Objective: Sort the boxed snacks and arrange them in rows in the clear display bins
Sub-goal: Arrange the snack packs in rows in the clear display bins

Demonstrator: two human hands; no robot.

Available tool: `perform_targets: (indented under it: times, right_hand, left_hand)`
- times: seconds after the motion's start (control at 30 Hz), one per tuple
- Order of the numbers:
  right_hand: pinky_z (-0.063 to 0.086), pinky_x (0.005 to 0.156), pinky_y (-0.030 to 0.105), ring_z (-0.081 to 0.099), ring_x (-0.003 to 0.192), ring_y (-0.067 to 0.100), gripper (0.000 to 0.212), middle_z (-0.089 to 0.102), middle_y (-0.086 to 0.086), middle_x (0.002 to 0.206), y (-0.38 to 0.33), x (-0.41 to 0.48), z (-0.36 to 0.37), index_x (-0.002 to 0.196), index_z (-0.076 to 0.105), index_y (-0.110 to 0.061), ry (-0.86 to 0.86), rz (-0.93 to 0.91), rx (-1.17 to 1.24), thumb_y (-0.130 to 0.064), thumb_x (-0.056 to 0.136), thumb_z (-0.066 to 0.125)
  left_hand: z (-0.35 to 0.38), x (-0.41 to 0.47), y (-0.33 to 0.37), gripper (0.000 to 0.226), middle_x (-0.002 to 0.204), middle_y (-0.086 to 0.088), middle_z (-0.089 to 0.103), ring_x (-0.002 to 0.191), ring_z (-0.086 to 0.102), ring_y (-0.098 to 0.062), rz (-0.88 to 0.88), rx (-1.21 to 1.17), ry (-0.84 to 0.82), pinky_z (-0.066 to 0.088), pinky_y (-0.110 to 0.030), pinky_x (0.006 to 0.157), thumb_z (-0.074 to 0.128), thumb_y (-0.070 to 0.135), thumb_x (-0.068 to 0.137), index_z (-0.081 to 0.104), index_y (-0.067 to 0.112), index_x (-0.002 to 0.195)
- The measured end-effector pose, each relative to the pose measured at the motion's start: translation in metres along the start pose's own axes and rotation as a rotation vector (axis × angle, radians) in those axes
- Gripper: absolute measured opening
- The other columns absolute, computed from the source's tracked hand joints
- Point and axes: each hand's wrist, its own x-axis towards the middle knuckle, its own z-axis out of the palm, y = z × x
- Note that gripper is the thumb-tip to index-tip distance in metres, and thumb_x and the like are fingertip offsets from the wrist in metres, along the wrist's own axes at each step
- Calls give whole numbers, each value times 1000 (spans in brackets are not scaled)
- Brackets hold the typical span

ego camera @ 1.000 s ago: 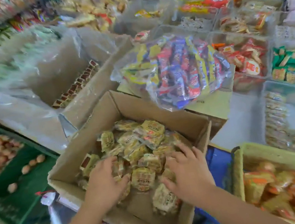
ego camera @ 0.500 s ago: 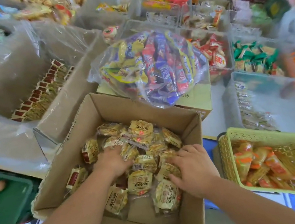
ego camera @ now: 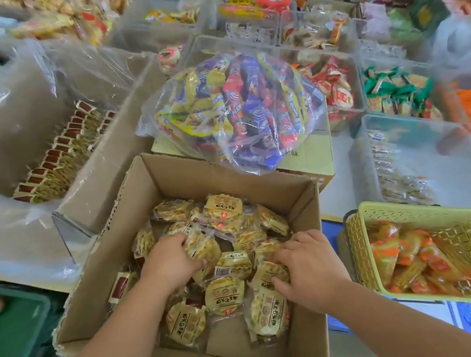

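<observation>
Both hands [ego camera: 169,259] (deeper now) among snack packets [ego camera: 223,212]

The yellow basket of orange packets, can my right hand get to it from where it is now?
Probably yes: the yellow basket sits open-topped just right of the right hand, with only the cardboard box wall between.

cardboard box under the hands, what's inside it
The cardboard box holds a loose pile of yellow wrapped snack packets. The left hand and right hand rest on the pile, covering packets beneath; bare floor shows at the near edge.
</observation>
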Motion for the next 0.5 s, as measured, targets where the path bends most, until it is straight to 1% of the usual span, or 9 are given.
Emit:
perform_targets:
  times: [0.07, 0.13, 0.2, 0.23, 0.3, 0.33, 0.37, 0.43, 0.5]
  right_hand:
    - [37, 96, 39, 56, 95, 17, 53, 67, -14, 89, 0, 0, 0, 104, 73, -34, 6, 0, -10, -67, 84, 36]
    - [37, 95, 38, 56, 94, 17, 53, 66, -14, 87, 0, 0, 0, 104, 73, -34, 12, 2, -9, -67, 83, 37]
    - [36, 96, 38, 56, 97, 16, 52, 66, -15, 91, -1, -2, 0, 108, 71, -35, 22, -4, 8, -68, 83, 39]
    - [36, 97, 37, 57, 100, 16, 53, 67, -16, 97, -1, -2, 0, 113, 68, -36, 35, -11, 29, -69, 83, 40]
    - [35, 103, 37, 56, 114, 15, 61, 65, -17, 118, -1, -3, -2, 133, 55, -40, 69, -30, 108, -72, 83, 40]
    - [34, 107, 38, 52, 122, 14, 68, 61, -17, 130, 2, -3, -4, 143, 44, -43, 81, -46, 177, -75, 83, 40]
    - [34, 111, 39, 47, 131, 13, 75, 53, -16, 141, 5, -4, -7, 149, 31, -45, 90, -68, 283, -77, 82, 43]
    - [34, 116, 43, 35, 142, 12, 91, 35, -14, 156, 14, -6, -15, 155, 12, -48, 122, -149, 513, -76, 80, 54]
    - [37, 114, 49, 29, 148, 18, 104, 17, -9, 165, 27, -11, -26, 159, 5, -45, 245, -302, 523, -69, 78, 67]
  left_hand:
    - [-11, -15, -1, 74, 130, -1, 62, 107, 63, -22, 15, -110, 61, 55, -36, 84, 83, 49, 79, 55, 20, 141]
    - [-21, -34, -3, 57, 108, 8, 65, 85, 63, -12, 10, -282, 132, 48, -28, 63, 86, 49, 76, 61, 29, 123]
    - [-28, -55, -1, 43, 100, 19, 66, 81, 64, -2, -27, -547, 181, 48, -24, 62, 89, 50, 71, 61, 41, 102]
    - [-31, -66, 1, 48, 101, 20, 67, 85, 66, -1, -58, -718, 171, 51, -25, 65, 92, 53, 66, 61, 44, 102]
    - [-34, -86, 9, 83, 113, 15, 70, 97, 72, -13, -87, -1073, 47, 57, -32, 68, 97, 61, 47, 61, 39, 119]
    - [-32, -94, 13, 103, 118, 8, 73, 99, 74, -21, -95, -1218, -47, 58, -34, 64, 99, 61, 40, 59, 32, 130]
    - [-29, -102, 18, 111, 119, 1, 75, 98, 76, -25, -93, -1336, -141, 59, -35, 59, 101, 56, 39, 57, 26, 136]
    - [-21, -113, 33, 102, 121, -8, 76, 100, 76, -27, -66, -1491, -258, 61, -35, 57, 98, 42, 53, 54, 19, 142]
    - [-11, -124, 52, 87, 125, -14, 74, 107, 74, -32, -57, -1575, -284, 62, -41, 63, 92, 33, 62, 57, 16, 140]
